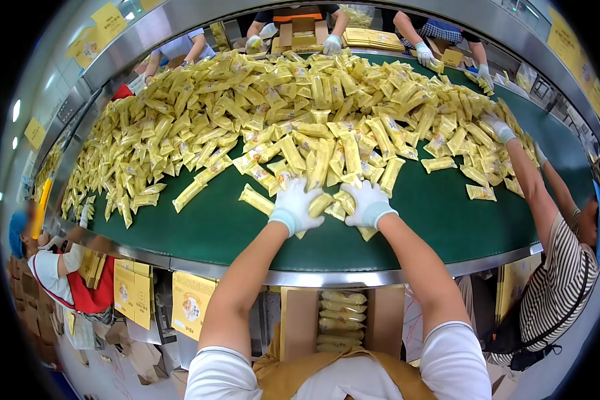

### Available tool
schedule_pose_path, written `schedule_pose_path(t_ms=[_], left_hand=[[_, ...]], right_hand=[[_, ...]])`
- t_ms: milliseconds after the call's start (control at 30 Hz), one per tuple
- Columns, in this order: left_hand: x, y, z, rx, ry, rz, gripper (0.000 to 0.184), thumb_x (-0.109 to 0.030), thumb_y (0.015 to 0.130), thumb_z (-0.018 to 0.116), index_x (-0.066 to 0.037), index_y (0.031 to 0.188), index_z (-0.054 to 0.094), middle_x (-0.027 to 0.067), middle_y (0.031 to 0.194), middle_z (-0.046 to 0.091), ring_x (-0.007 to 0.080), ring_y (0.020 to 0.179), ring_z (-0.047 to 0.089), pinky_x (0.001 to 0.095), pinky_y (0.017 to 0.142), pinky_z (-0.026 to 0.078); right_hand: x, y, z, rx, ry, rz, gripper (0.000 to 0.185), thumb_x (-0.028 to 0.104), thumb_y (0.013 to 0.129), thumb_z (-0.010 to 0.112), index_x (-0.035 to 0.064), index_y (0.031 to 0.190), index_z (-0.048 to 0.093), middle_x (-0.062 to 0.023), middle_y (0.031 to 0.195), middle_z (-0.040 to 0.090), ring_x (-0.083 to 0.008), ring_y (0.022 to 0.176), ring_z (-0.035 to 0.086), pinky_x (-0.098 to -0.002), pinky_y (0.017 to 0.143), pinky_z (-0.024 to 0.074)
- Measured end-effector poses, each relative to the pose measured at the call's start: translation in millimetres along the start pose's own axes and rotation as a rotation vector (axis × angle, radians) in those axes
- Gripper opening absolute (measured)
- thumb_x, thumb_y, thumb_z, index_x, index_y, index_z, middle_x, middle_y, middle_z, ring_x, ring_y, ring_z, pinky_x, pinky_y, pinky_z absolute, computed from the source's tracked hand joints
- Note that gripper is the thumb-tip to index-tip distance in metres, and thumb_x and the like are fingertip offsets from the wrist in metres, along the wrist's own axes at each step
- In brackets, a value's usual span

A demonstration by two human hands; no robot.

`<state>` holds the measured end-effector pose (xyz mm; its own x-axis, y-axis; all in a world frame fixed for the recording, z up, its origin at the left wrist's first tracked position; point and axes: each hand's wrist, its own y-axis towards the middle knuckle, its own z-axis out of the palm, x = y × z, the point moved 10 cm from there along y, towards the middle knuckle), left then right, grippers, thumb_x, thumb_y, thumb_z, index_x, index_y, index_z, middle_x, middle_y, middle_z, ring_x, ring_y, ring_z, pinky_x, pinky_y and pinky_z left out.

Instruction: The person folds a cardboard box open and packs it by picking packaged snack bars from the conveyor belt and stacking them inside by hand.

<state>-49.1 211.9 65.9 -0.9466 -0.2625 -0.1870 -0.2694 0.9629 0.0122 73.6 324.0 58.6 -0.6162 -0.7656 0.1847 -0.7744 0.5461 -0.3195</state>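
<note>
Both of my hands wear white gloves and rest among yellow wrapped packets at the near edge of a large pile (273, 100). My left hand (296, 205) has its fingers curled round a yellow packet (321, 205). My right hand (367, 203) is closed round another packet (345, 202), just across from the left one. More packets poke out beneath both palms. Below the belt's metal edge, close to my body, an open cardboard box (300, 320) holds several packets (342, 313) stacked in a row.
The pile lies on a green belt (247, 247) with a metal rim (340, 277). Co-workers' gloved hands reach in from the far side (332, 45) and the right (499, 127). At the left stands a person in a red apron (90, 287). Flat yellow cartons (192, 303) hang below the rim.
</note>
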Motion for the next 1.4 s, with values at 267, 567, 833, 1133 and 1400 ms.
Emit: schedule_pose_path(t_ms=[267,567,833,1133,1400], left_hand=[[-26.0,-85.2,-0.1,0.059,0.053,0.315,0.06,-0.046,0.079,0.074,-0.025,0.134,0.061,0.0181,0.144,0.048,0.0376,0.143,0.037,0.0569,0.106,0.039],[-3.2,-156.8,20.8,-0.142,-0.089,0.08,0.068,-0.026,0.082,0.076,-0.015,0.144,0.051,0.0153,0.135,0.056,0.0351,0.133,0.048,0.0486,0.107,0.038],[-11.9,-143.3,-49.9,-0.018,-0.475,0.056,0.05,-0.022,0.084,0.076,-0.009,0.13,0.062,0.0146,0.122,0.063,0.0364,0.115,0.057,0.0427,0.102,0.045],[-33.8,-19.5,25.7,0.189,-0.098,-0.235,0.053,-0.041,0.084,0.069,-0.006,0.123,0.062,0.021,0.124,0.06,0.0373,0.119,0.058,0.0424,0.1,0.049],[-72.2,-28.8,-15.6,0.13,-0.204,-0.185,0.05,-0.044,0.081,0.07,-0.005,0.112,0.064,0.0209,0.119,0.063,0.037,0.114,0.062,0.043,0.097,0.052]], right_hand=[[-38.3,-99.9,14.9,0.081,-0.005,-0.083,0.089,0.038,0.066,0.08,0.0376,0.148,0.045,-0.0206,0.144,0.043,-0.0435,0.129,0.048,-0.0567,0.103,0.0439],[-117.1,-187.9,43.8,-0.383,0.067,0.002,0.06,0.036,0.079,0.08,0.0094,0.13,0.064,-0.0274,0.159,0.026,-0.049,0.142,0.032,-0.0522,0.116,0.031],[-133.3,-210.4,-16.7,-0.646,0.448,-0.031,0.049,0.019,0.081,0.079,-0.0014,0.122,0.061,-0.0184,0.112,0.064,-0.0365,0.105,0.063,-0.0403,0.092,0.0514],[-136.9,-95.9,16.2,-0.269,0.02,0.287,0.046,0.038,0.08,0.08,0.0036,0.106,0.065,-0.0185,0.11,0.067,-0.0345,0.104,0.066,-0.0425,0.091,0.0547],[-88.0,-108.8,-21.7,-0.328,0.217,0.409,0.055,0.048,0.08,0.074,0.0012,0.106,0.063,-0.0227,0.098,0.073,-0.0388,0.093,0.072,-0.0467,0.084,0.0574]])
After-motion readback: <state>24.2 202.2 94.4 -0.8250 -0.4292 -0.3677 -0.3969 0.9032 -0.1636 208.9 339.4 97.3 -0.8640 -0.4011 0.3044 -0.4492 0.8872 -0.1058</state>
